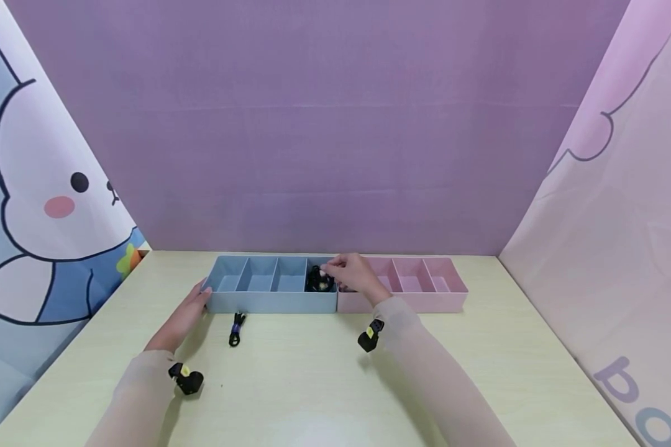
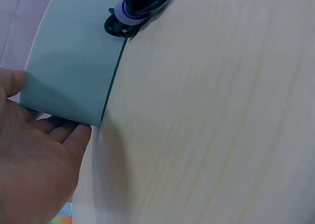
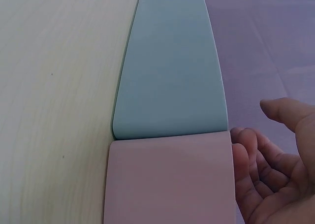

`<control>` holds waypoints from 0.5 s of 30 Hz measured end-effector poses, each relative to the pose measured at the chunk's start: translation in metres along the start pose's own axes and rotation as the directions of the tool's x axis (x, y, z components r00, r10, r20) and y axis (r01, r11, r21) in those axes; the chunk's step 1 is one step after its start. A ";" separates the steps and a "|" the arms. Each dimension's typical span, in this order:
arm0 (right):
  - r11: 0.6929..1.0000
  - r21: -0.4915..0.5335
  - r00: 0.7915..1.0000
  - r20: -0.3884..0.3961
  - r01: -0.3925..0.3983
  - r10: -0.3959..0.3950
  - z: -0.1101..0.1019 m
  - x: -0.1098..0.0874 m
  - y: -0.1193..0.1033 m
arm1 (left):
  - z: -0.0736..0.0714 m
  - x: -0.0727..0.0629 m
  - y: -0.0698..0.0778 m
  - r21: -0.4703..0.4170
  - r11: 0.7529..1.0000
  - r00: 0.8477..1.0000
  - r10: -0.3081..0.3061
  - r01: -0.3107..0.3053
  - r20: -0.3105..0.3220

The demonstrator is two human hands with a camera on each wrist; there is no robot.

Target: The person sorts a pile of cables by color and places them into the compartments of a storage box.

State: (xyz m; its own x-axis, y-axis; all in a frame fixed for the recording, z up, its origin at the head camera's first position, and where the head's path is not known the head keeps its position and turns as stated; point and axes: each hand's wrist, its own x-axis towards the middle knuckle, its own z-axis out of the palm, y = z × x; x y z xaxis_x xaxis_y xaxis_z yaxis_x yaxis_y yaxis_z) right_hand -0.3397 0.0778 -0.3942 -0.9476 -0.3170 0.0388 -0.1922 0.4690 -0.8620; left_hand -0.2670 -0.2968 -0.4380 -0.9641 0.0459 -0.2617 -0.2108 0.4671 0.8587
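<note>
My left hand rests against the left end of a blue divided box. In the left wrist view its fingers lie along the end wall, with the thumb by the rim. Over the blue box's rightmost compartment is my right hand, fingertips beside a bundled black cable lying inside. The right wrist view shows that thumb apart from the loosely bent fingers, nothing visible between them. In front of the blue box lies another black cable, looped and bound with a purple tie.
A pink divided box stands end to end with the blue one, partly covered by my right hand. Both sit near the back of the pale wooden table. Behind rises a purple backdrop, with printed cloths on both sides.
</note>
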 end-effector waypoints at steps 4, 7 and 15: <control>1.000 0.003 1.000 0.003 -0.016 0.016 -0.001 0.000 0.000 | 0.000 0.000 0.000 -0.017 0.998 0.998 0.060 -0.060 -0.003; 1.000 0.016 1.000 0.011 -0.025 0.025 -0.002 0.000 0.001 | 0.001 0.000 0.000 -0.022 0.995 0.995 0.102 -0.102 -0.002; 0.999 0.036 0.999 0.034 0.000 -0.001 0.000 -0.005 -0.008 | 0.001 0.000 0.000 -0.008 0.996 0.996 0.094 -0.094 -0.007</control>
State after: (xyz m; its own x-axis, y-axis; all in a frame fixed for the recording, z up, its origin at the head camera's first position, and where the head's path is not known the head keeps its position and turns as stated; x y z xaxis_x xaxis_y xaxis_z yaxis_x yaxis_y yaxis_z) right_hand -0.3334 0.0757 -0.3869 -0.9384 -0.3449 0.0226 -0.1825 0.4390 -0.8798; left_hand -0.2667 -0.2960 -0.4381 -0.9806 0.0838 -0.1770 -0.1207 0.4534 0.8831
